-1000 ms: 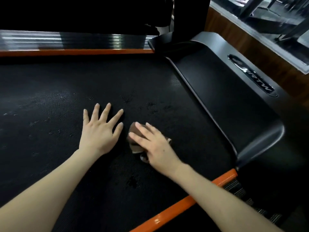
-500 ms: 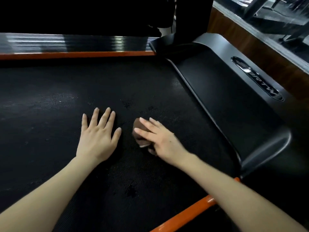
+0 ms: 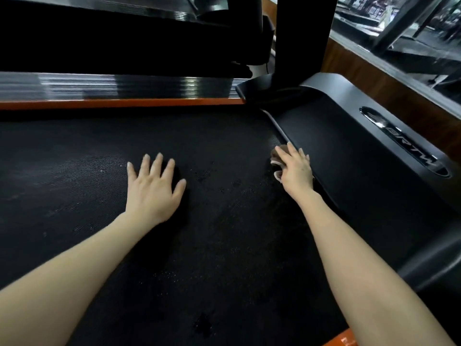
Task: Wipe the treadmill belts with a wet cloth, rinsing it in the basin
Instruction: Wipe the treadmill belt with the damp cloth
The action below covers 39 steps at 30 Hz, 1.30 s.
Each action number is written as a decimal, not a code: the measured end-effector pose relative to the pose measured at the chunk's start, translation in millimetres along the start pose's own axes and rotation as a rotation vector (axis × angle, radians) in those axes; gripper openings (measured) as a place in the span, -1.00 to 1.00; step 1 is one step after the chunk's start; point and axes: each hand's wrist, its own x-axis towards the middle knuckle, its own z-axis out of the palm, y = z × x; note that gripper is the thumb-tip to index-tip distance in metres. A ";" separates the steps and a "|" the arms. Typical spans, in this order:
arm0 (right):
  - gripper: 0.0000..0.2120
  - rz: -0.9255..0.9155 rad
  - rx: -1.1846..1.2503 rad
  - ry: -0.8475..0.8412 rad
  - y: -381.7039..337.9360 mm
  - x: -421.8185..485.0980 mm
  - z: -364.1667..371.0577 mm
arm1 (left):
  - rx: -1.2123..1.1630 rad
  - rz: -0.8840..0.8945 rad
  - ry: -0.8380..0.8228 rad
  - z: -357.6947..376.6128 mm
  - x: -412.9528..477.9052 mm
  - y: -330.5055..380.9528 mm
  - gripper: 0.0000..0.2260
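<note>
Treadmill belt (image 3: 74, 171) lies dark under the left hand (image 3: 152, 188), whose fingers are spread flat, bracing and grasping nothing. Damp spots (image 3: 204, 174) mark the middle. Rightward, the brown cloth (image 3: 275, 156) has slid from beside that hand to the belt's right edge (against the motor cover (image 3: 349, 158)). The right hand (image 3: 296, 171) presses it with outstretched fingers, so this stroke looks finished.

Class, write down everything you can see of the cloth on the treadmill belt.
The cloth is small and brown with a paler edge. It looks soft and is bunched into a wad. Most of it is hidden under the right hand, whose straight fingers press it down onto the black textured belt. It lies at the belt's right edge, right beside the raised dark side cover; whether it touches the cover, or is wet, cannot be told.
</note>
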 end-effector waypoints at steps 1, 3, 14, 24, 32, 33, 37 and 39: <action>-0.47 0.022 0.000 0.001 -2.8 0.3 -0.6 | 0.003 -0.036 -0.016 2.6 7.9 0.0 -0.42; -0.47 0.064 0.043 0.026 -13.2 0.9 -3.1 | 0.003 -0.056 -0.017 9.5 11.8 0.8 -0.42; -0.36 -0.350 0.292 -0.224 -68.9 17.4 13.0 | -0.052 -0.028 -0.003 11.1 12.9 -1.8 -0.49; -0.39 -0.026 0.016 -0.070 -76.2 52.3 25.0 | -0.046 -0.041 0.017 13.5 11.7 1.4 -0.31; -0.59 -0.657 0.273 -0.090 -131.3 1.1 47.0 | -0.059 -0.049 0.018 12.6 13.2 -1.5 -0.26; -0.59 -0.738 0.282 -0.121 -124.6 2.5 47.7 | -0.059 -0.051 0.022 13.0 13.1 -1.1 -0.26; -0.63 -0.426 0.235 -0.024 -86.9 87.3 50.5 | -0.053 -0.049 0.018 16.5 12.2 -1.7 -0.28; -0.65 -0.120 0.171 -0.003 -86.4 116.4 52.5 | -0.047 -0.052 0.030 18.8 12.6 -1.6 -0.29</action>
